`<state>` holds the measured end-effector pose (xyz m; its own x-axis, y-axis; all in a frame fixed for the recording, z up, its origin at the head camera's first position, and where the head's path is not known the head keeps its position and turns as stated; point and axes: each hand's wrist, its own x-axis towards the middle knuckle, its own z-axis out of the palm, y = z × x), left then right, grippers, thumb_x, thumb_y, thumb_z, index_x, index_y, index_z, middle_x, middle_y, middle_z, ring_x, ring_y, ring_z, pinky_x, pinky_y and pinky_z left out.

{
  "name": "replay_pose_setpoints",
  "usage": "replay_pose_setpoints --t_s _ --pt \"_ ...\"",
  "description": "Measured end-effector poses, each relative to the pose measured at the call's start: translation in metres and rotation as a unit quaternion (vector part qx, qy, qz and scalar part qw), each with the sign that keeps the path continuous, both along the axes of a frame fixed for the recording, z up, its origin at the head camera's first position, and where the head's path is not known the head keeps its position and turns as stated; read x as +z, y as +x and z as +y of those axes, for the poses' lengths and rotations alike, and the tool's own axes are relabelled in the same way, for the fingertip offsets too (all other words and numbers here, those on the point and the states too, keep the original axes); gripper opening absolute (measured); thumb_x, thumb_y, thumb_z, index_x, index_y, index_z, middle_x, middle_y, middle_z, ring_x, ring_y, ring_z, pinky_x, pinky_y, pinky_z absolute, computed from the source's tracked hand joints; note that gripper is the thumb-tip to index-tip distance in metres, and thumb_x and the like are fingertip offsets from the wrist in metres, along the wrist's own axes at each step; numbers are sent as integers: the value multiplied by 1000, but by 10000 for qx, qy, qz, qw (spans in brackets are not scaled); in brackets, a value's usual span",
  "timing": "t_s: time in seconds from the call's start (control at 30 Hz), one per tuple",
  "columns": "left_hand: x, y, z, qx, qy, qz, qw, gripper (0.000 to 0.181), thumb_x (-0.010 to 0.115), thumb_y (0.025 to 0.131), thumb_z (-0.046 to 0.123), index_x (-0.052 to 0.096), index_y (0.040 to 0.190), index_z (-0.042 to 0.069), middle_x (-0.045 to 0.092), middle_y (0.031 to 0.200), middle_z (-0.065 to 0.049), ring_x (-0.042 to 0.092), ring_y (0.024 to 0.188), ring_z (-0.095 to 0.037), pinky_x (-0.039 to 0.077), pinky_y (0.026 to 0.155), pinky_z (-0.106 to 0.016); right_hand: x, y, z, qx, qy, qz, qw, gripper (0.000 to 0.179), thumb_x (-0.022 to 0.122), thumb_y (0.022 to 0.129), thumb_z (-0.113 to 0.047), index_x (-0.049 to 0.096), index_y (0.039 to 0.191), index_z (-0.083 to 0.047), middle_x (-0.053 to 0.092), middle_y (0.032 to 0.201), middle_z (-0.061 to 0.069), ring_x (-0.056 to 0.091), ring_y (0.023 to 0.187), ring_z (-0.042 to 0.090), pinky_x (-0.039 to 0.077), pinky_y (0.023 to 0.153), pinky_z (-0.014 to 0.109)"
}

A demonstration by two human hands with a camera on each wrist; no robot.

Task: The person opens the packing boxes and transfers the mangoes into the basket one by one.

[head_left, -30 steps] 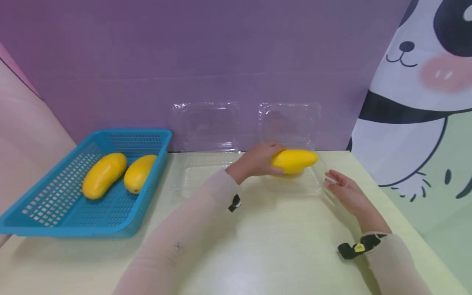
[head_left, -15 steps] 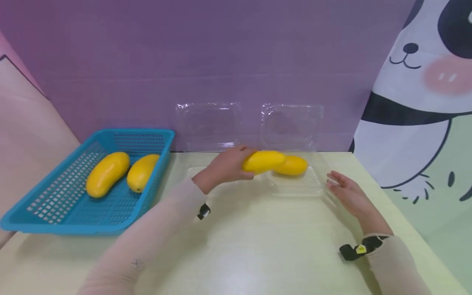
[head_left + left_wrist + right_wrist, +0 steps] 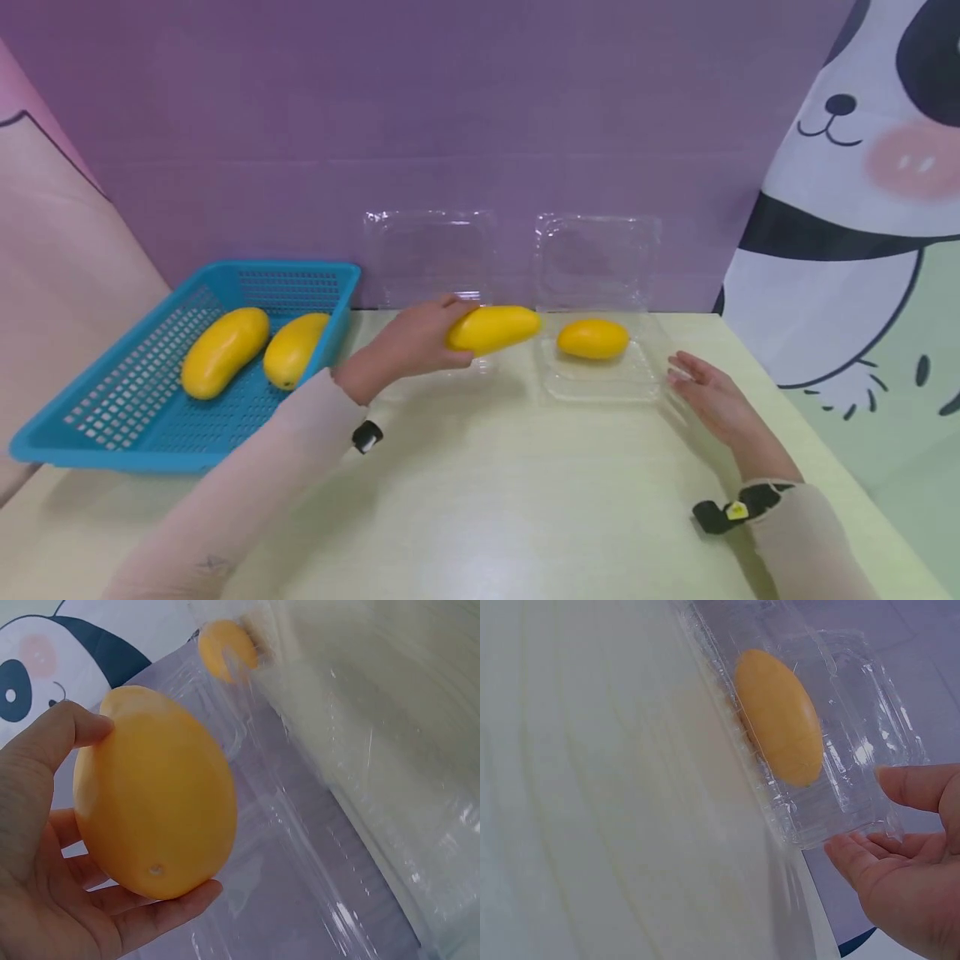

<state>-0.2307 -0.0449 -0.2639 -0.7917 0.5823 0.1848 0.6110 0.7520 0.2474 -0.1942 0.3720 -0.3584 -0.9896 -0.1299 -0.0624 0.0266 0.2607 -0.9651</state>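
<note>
My left hand [image 3: 408, 340] holds a yellow mango [image 3: 497, 328] in the air above the left clear plastic clamshell box, whose raised lid [image 3: 431, 250] stands at the back. Thumb and fingers spread around the fruit in the left wrist view, where the mango [image 3: 157, 795] is large. Another mango [image 3: 592, 340] lies in the right clear clamshell box [image 3: 600, 389]. My right hand [image 3: 708, 396] is at that box's right edge, fingers loosely extended and thumb apart; in the right wrist view its fingertips [image 3: 840, 847] appear to touch the box's corner. My left forearm and hand hide part of the left box.
A blue perforated basket [image 3: 180, 461] stands at the left with two mangoes [image 3: 225, 353] inside. Behind the table [image 3: 525, 500] rises a purple wall [image 3: 450, 125]. The right box's lid [image 3: 597, 262] stands raised near it. A panda picture [image 3: 825, 308] covers the right side.
My left hand has moved left with its mango, from above the right box to above the left one. The mango in the right box has come into full view. My right hand stays put.
</note>
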Motion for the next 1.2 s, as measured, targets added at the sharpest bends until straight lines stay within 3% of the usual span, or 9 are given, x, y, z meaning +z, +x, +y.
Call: replay_pose_setpoints --t_s 0.2,0.33,0.5,0.77,0.97,1.2 --pt "5 5 -23 46 94 242 9997 65 68 81 31 46 139 12 53 130 -9 56 91 -23 50 82 -38 -1 1 1 4 -38 -2 10000 69 41 101 -15 -7 146 7 -3 152 29 9 141 38 25 110 23" --pt "8 9 -39 164 152 308 9993 65 68 80 30 46 139 12 52 131 -11 56 91 -24 50 81 -39 0 0 1 25 -32 25 10000 71 42 100 -17 -6 146 6 -3 152 29 17 141 27 30 105 17" --pt "13 14 -57 339 97 313 9989 66 68 81 30 44 139 9 49 134 -13 56 94 -26 50 81 -41 0 0 1 32 0 29 10000 71 43 100 -17 -6 146 6 -3 152 29 27 137 15 29 107 19" --pt "13 22 -85 586 -32 170 9981 66 68 83 31 42 140 9 48 134 -14 54 95 -27 48 80 -44 1 -1 0 48 26 -29 10000 70 42 100 -16 -7 146 7 -3 152 28 10 141 37 23 111 27" --pt "15 28 -91 597 23 247 9979 66 68 83 31 43 140 10 51 129 -12 53 87 -24 47 73 -37 2 -3 0 32 167 -99 9998 71 41 101 -20 -7 146 5 -3 153 27 11 141 36 19 113 35" --pt "29 36 -89 516 43 286 9982 67 68 83 29 41 141 10 50 130 -13 53 89 -25 49 74 -38 -2 -3 3 -22 272 -140 9995 72 42 101 -22 -7 147 4 -2 153 27 20 140 25 19 113 37"
